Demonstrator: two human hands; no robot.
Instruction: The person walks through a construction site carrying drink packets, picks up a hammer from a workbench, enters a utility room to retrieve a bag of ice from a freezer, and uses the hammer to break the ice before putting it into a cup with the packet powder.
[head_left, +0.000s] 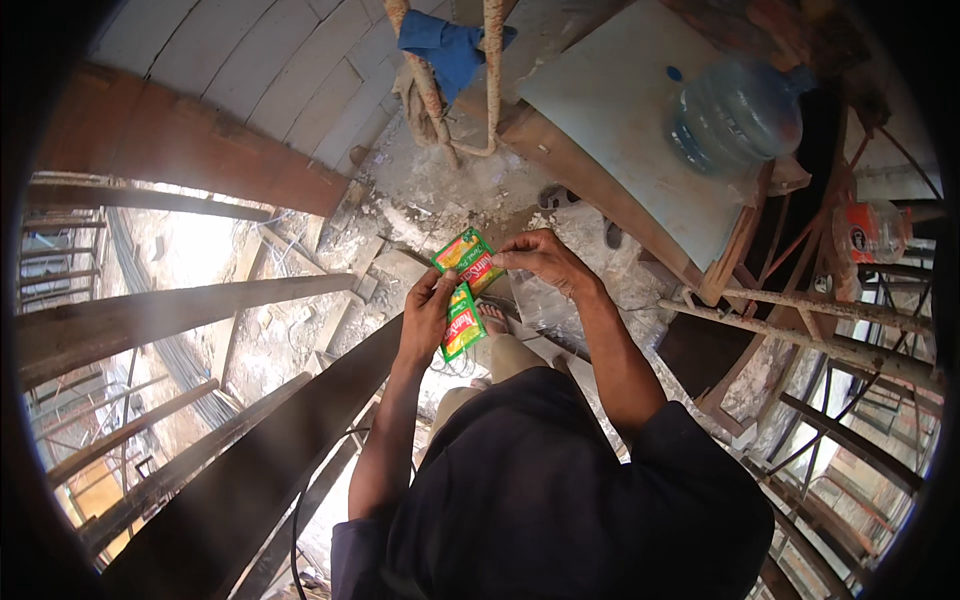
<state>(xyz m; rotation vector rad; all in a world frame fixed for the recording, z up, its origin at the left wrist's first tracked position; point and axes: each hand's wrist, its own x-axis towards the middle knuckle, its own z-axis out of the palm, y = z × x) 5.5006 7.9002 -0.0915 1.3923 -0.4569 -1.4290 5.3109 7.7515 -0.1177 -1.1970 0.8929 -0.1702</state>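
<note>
Two small flat sachets, green and yellow with red, are in front of me at the middle of the head view. The upper sachet [466, 258] is pinched at its right edge by my right hand [545, 262]. My left hand [428, 312] has its thumb and fingers closed on the lower sachet [461, 322], and its thumb tip also meets the upper one's lower left corner. The two sachets meet or overlap near that thumb; whether they are joined I cannot tell. Below them shows my bare foot [492, 318].
A large blue water jug [740, 112] lies on a pale board-topped table [610, 90] at the far right. Blue cloth [445, 48] hangs on a rusty metal frame. Sandals [558, 197] sit on the dusty floor. Wooden beams [180, 318] flank me; a clear plastic jar [872, 232] stands at right.
</note>
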